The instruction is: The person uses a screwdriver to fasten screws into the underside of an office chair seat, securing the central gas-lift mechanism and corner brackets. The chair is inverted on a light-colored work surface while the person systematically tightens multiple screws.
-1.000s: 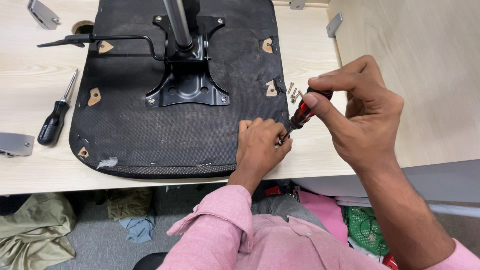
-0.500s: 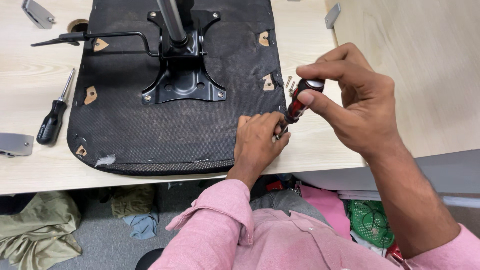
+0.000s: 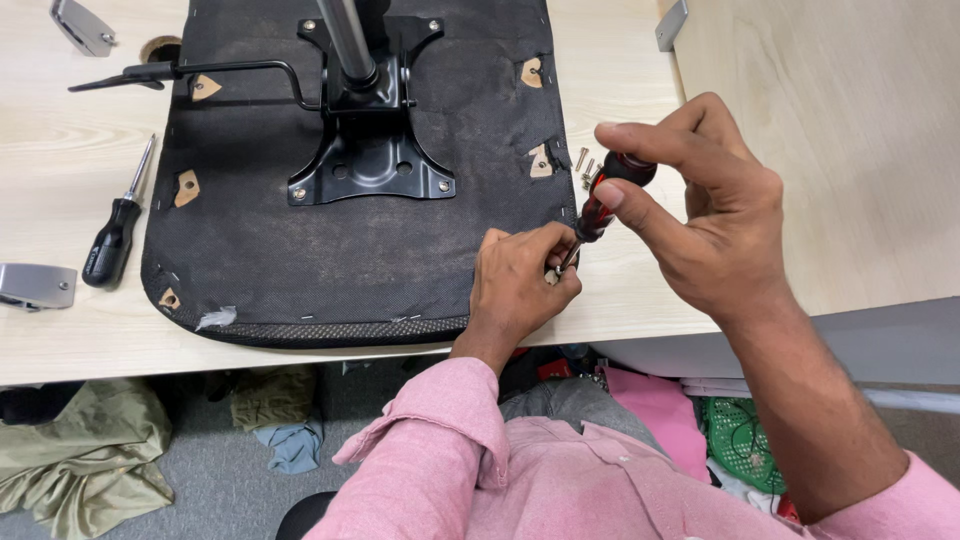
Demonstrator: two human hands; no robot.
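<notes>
An upturned black chair seat (image 3: 300, 250) lies on the light wooden table (image 3: 60, 150), with a black metal mounting plate (image 3: 370, 165) and a chrome column (image 3: 345, 40) bolted to its middle. My right hand (image 3: 700, 220) grips a red-and-black screwdriver (image 3: 605, 200) by its handle, tip pointing down at the seat's near right corner. My left hand (image 3: 525, 280) rests on that corner, fingers pinched around the screwdriver's tip. Whatever sits under the fingers is hidden.
A black-handled screwdriver (image 3: 115, 235) lies left of the seat. Loose screws (image 3: 587, 168) sit by the seat's right edge. Grey metal brackets (image 3: 35, 285) lie at the table's left edge and far left. A second wooden tabletop (image 3: 850, 120) adjoins on the right. Cloth lies on the floor below.
My right hand has turned slightly on the screwdriver handle and shifted a little. My left hand stays pinched at the tip on the same corner.
</notes>
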